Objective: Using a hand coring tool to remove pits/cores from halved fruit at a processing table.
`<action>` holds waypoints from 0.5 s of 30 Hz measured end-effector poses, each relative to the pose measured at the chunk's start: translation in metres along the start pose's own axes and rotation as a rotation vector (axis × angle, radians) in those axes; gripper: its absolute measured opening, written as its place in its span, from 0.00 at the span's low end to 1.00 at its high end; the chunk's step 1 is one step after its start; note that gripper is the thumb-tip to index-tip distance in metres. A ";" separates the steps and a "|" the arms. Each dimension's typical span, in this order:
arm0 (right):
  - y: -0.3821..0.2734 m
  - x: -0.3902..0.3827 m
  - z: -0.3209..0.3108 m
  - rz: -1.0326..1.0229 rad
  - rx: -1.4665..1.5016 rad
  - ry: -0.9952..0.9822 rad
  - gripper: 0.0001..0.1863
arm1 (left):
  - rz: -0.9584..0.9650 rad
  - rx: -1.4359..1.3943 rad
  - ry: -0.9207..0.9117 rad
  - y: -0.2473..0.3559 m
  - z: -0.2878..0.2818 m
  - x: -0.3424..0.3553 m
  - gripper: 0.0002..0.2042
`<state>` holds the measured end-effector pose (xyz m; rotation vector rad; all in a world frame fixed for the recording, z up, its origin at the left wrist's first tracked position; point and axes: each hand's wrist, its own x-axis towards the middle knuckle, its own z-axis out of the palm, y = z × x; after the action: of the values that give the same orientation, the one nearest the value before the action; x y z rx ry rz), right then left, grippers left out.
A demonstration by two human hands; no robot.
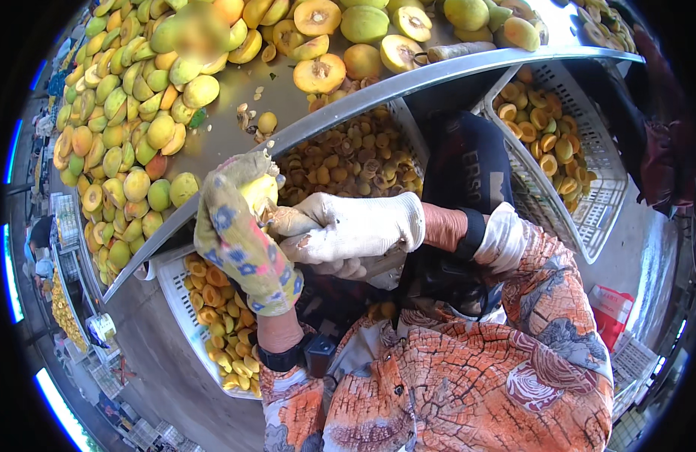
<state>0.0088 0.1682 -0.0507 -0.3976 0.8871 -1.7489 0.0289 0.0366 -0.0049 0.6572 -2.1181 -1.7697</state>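
Observation:
My left hand (240,233), in a flowered fabric glove, is closed around a yellow fruit (259,194) above the near edge of the metal table. My right hand (346,230), in a white glove with stained fingertips, is closed right against that fruit, its thumb side at the fruit's lower part; what it grips is hidden between the two hands. Below them sits a crate of small fruit pieces (340,151). Halved and whole yellow-green fruits (126,151) are heaped on the table beyond, with loose pits (246,117) scattered near its rim.
A white crate of scooped halves (216,316) stands below left, another (558,143) at right. A short handled tool (461,51) lies at the table's far right rim (378,89). A red-and-white object (611,316) is on the lower right. Another person (39,241) is at the far left.

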 end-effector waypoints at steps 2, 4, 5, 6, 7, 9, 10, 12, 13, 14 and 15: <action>-0.002 -0.005 0.000 0.057 0.028 -0.020 0.14 | 0.343 0.147 -0.098 -0.038 -0.018 0.014 0.21; -0.004 -0.003 -0.001 0.064 0.026 -0.039 0.13 | 0.156 -0.216 -0.208 -0.071 -0.029 0.028 0.23; -0.005 -0.002 -0.001 0.063 0.024 -0.038 0.13 | 0.159 -0.217 -0.209 -0.077 -0.029 0.029 0.23; -0.004 -0.001 -0.003 0.028 -0.074 0.041 0.13 | 0.231 -0.169 -0.178 -0.049 -0.009 0.020 0.19; -0.004 -0.001 -0.005 -0.014 -0.169 0.120 0.12 | 0.307 -0.117 -0.152 -0.027 0.005 0.014 0.23; -0.008 -0.003 -0.006 0.021 -0.236 0.146 0.12 | 0.244 -0.205 -0.250 -0.016 0.004 0.015 0.22; -0.009 -0.002 -0.005 0.051 -0.280 0.178 0.13 | 0.150 -0.209 -0.283 -0.017 0.002 0.020 0.21; -0.008 0.000 -0.003 0.083 -0.325 0.200 0.13 | 0.059 -0.209 -0.307 -0.023 -0.002 0.023 0.20; -0.007 0.000 -0.003 0.097 -0.281 0.162 0.13 | 0.196 -0.109 -0.225 -0.028 -0.005 0.022 0.20; -0.005 0.000 -0.003 0.111 -0.236 0.123 0.13 | 0.332 -0.006 -0.143 -0.034 -0.007 0.021 0.20; -0.005 0.000 -0.005 0.124 -0.192 0.089 0.13 | 0.467 0.096 -0.063 -0.033 -0.005 0.021 0.20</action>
<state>0.0024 0.1707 -0.0501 -0.3837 1.1251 -1.5835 0.0192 0.0167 -0.0379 0.1070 -2.1817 -1.4543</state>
